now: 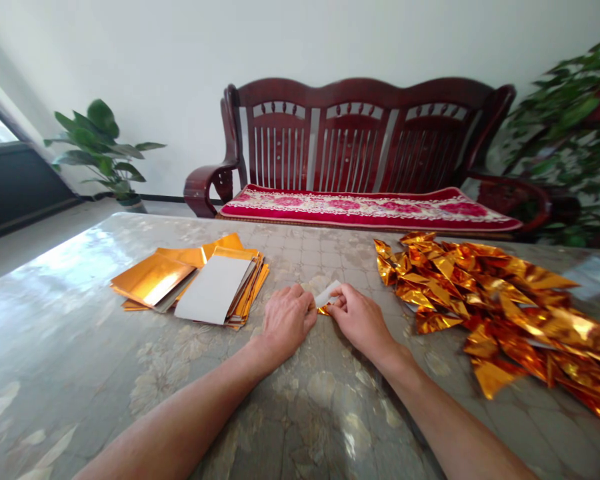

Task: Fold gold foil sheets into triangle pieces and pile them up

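Note:
Between my two hands is a small piece of gold foil paper (326, 295), its pale back showing on top and a strip of gold below. My left hand (290, 312) has its fingers curled on the paper's left end, partly hiding it. At the right end, my right hand (357, 319) pinches the paper between thumb and fingers. Left of my hands lies a stack of flat gold foil sheets (153, 275), one of them with its grey-white back up (215, 287). To the right spreads a pile of folded, shiny gold foil pieces (480, 287).
The table (130, 360) has a glossy, flower-patterned cover. Behind it stands a dark red wooden bench (353, 133) with a red floral cushion (360, 207). A clear plastic packet (595, 275) lies at the right edge. Potted plants (103, 147) flank the bench.

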`<state>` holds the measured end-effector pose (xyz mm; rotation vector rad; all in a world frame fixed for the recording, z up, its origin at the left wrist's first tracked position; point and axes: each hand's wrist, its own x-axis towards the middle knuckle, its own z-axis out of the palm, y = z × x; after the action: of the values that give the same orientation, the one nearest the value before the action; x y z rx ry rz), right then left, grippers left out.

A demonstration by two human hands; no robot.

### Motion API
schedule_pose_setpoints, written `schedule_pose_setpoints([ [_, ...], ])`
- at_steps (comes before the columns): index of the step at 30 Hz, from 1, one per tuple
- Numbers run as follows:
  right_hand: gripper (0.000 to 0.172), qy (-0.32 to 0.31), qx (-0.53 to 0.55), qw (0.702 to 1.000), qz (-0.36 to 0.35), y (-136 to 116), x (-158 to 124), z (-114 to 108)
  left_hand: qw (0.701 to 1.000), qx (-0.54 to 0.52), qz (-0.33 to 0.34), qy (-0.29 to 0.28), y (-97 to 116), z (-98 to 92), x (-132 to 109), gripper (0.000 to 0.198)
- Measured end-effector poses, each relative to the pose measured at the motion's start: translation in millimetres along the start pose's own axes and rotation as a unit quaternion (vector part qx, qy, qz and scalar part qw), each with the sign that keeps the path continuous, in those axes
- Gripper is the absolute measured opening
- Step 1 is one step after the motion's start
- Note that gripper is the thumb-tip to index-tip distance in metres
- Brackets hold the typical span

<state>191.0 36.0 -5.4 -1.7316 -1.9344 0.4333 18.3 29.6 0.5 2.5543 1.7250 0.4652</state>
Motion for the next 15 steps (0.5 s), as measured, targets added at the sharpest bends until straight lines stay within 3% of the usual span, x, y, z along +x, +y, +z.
schedule_pose_setpoints([
  [5, 0.011, 0.017, -0.017, 1.000, -0.019, 0.5, -1.6, -0.3, 1.000, 0.003, -0.014, -0.003, 1.3, -1.2, -0.1, 0.015],
  [9, 0.013, 0.024, -0.062, 0.998, 0.006, -0.2, -3.7, -3.4, 1.000, -0.017, -0.014, 0.011, -0.7, 0.8, 0.0, 0.011],
  [12, 0.013, 0.011, -0.081, 0.997, 0.015, -1.7, -3.5, -5.2, 0.998, -0.056, 0.018, 0.017, -3.2, 3.6, -0.4, 0.015],
  [15, 0.013, 0.001, -0.090, 0.996, 0.027, -2.9, -2.2, -5.6, 0.995, -0.058, 0.082, -0.016, -3.1, 5.1, -1.9, 0.022],
])
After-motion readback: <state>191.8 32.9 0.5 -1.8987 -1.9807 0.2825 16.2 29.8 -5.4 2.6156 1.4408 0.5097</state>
